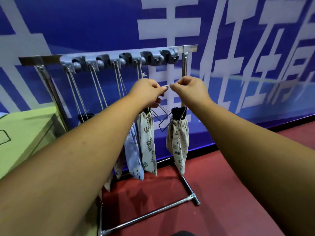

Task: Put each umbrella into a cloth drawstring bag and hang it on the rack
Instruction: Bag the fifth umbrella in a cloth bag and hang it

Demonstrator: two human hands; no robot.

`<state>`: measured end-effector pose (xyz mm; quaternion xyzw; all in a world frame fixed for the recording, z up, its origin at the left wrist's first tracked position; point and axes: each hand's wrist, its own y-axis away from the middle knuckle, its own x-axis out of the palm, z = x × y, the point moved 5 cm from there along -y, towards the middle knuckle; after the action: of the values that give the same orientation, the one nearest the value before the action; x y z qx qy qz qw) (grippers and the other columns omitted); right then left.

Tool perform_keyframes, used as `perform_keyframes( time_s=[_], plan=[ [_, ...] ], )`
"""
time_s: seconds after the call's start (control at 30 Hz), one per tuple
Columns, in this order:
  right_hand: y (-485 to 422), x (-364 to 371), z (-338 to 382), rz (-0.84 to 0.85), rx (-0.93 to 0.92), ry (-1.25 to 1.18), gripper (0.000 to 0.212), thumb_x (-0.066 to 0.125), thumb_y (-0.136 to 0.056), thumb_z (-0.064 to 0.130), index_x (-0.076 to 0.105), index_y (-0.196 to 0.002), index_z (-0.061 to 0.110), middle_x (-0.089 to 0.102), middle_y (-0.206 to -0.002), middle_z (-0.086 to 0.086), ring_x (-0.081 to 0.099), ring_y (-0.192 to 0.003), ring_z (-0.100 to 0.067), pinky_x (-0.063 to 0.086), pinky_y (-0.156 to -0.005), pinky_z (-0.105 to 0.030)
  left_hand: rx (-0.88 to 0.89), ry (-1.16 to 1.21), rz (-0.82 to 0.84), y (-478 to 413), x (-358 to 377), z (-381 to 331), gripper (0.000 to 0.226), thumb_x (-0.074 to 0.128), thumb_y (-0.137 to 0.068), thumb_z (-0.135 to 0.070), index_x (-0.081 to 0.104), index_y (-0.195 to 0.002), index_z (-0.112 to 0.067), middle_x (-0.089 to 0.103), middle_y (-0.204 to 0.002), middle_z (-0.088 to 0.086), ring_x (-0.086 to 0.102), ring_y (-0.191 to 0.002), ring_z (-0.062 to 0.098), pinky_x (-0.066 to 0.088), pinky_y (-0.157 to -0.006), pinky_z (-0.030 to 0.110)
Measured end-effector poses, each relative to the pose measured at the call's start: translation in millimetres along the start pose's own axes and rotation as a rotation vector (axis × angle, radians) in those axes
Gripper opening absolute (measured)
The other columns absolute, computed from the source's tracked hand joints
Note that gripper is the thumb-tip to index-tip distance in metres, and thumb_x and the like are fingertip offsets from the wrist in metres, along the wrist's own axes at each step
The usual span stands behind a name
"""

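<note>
Blue banner wall (85,23) with big white characters fills the back, red floor (230,184) below, and I'm looking down two outstretched arms at the metal rack (30,59) in mid-frame. Left hand (146,90) and right hand (189,86) each pinch the pale drawstring (167,85) between thumb and fingertips, a short span stretched between them just below the grey hook rail (119,56). The floral bag (178,138) dangles beneath, centre-right of frame, with the black umbrella (178,113) end poking out of its gathered mouth. The risk, as I read it: the loop is narrow and the free hook (168,57) at the rail's right end is small, so a misjudged lift could miss it. If either pinch slips, the loaded bag drops to the floor. Crowding matters too. Another floral bag (148,142) and a blue one (133,150) hang just to the left, their cords running up to neighbouring hooks, ready to tangle. A green table (22,133) sits at the left edge.
</note>
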<state>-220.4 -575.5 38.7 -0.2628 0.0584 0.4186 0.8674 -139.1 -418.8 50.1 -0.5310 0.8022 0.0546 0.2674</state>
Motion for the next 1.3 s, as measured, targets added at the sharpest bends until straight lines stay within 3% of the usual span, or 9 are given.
perform_keyframes(
  time_s=[0.13,0.53,0.63,0.77,0.9,0.97,1.1,1.2,1.3],
  plan=[
    [-29.4,9.7,5.4,-0.004,-0.030,-0.001,0.025,0.072,-0.093,0.037,0.068,-0.083,0.015,0.053,-0.062,0.005,0.047,-0.059,-0.015,0.043,-0.059,-0.030,0.018,-0.039,-0.084,-24.1,-7.9,-7.3,0.036,0.073,-0.101,-0.034,0.073,-0.090,0.000,0.073,-0.084,0.010,0.075,-0.070,0.019,0.067,-0.061,0.042],
    [-84.8,46.7,30.0,-0.031,-0.180,0.107,0.027,0.060,-0.108,0.040,0.066,-0.103,0.014,0.065,-0.083,0.000,0.053,-0.068,-0.012,0.041,-0.059,-0.031,-0.003,0.021,-0.316,-76.5,-34.7,-13.8,0.031,0.070,-0.103,-0.032,0.071,-0.084,-0.006,0.073,-0.083,0.011,0.077,-0.060,0.017,0.063,-0.046,0.041],
    [-98.6,51.4,36.6,-0.026,-0.129,0.115,0.030,0.058,-0.109,0.042,0.069,-0.104,0.015,0.072,-0.091,-0.002,0.062,-0.076,-0.015,0.044,-0.059,-0.030,-0.017,0.073,-0.354,-86.5,-33.5,-15.4,0.027,0.069,-0.103,-0.032,0.072,-0.097,-0.006,0.075,-0.081,0.011,0.076,-0.055,0.020,0.063,-0.047,0.044],
    [-105.5,56.3,40.1,-0.034,-0.063,0.093,0.039,0.054,-0.109,0.043,0.073,-0.101,0.010,0.076,-0.095,-0.010,0.071,-0.092,-0.029,0.057,-0.080,-0.044,-0.026,0.123,-0.413,-94.8,-28.1,-15.1,0.027,0.065,-0.104,-0.032,0.070,-0.087,-0.012,0.077,-0.080,0.015,0.073,-0.052,0.028,0.065,-0.054,0.055],
    [-105.6,57.2,37.8,-0.054,-0.006,0.012,0.046,0.052,-0.109,0.038,0.068,-0.085,0.002,0.067,-0.074,-0.011,0.060,-0.069,-0.028,0.059,-0.082,-0.056,0.056,0.025,-0.438,-97.1,-21.4,-25.5,0.031,0.053,-0.107,-0.023,0.067,-0.082,-0.011,0.075,-0.076,0.010,0.075,-0.053,0.027,0.065,-0.053,0.049],
    [-109.0,56.3,35.9,-0.040,0.044,-0.061,0.043,0.053,-0.106,0.036,0.069,-0.086,0.002,0.071,-0.079,-0.014,0.067,-0.074,-0.032,0.061,-0.083,-0.061,0.071,-0.015,-0.431,-101.2,-17.1,-29.2,0.032,0.051,-0.105,-0.025,0.068,-0.082,-0.011,0.074,-0.076,0.011,0.075,-0.055,0.030,0.065,-0.052,0.050],
    [-112.4,55.3,32.1,0.036,0.168,-0.229,0.015,0.062,-0.098,0.032,0.066,-0.089,0.021,0.077,-0.109,-0.014,0.078,-0.100,-0.034,0.066,-0.086,-0.056,0.023,0.016,-0.378,-108.6,-11.4,-30.1,0.026,0.054,-0.104,-0.022,0.069,-0.088,-0.008,0.075,-0.081,0.015,0.075,-0.056,0.036,0.062,-0.045,0.051],
    [-111.7,59.9,23.2,0.097,0.280,-0.315,0.020,0.063,-0.103,0.026,0.073,-0.106,0.008,0.079,-0.110,-0.014,0.079,-0.099,-0.030,0.065,-0.085,-0.057,-0.039,0.003,-0.331,-109.1,-8.1,-20.6,0.024,0.056,-0.102,-0.018,0.071,-0.093,-0.002,0.076,-0.082,0.018,0.075,-0.055,0.037,0.062,-0.046,0.051],
    [-107.1,65.0,13.8,0.131,0.328,-0.341,0.026,0.058,-0.108,0.028,0.074,-0.111,0.008,0.080,-0.111,-0.014,0.077,-0.104,-0.031,0.065,-0.089,-0.053,-0.061,0.019,-0.273,-112.1,-1.3,-5.1,0.026,0.059,-0.102,-0.023,0.067,-0.084,-0.006,0.077,-0.083,0.018,0.076,-0.059,0.039,0.064,-0.052,0.055]
  ],
)
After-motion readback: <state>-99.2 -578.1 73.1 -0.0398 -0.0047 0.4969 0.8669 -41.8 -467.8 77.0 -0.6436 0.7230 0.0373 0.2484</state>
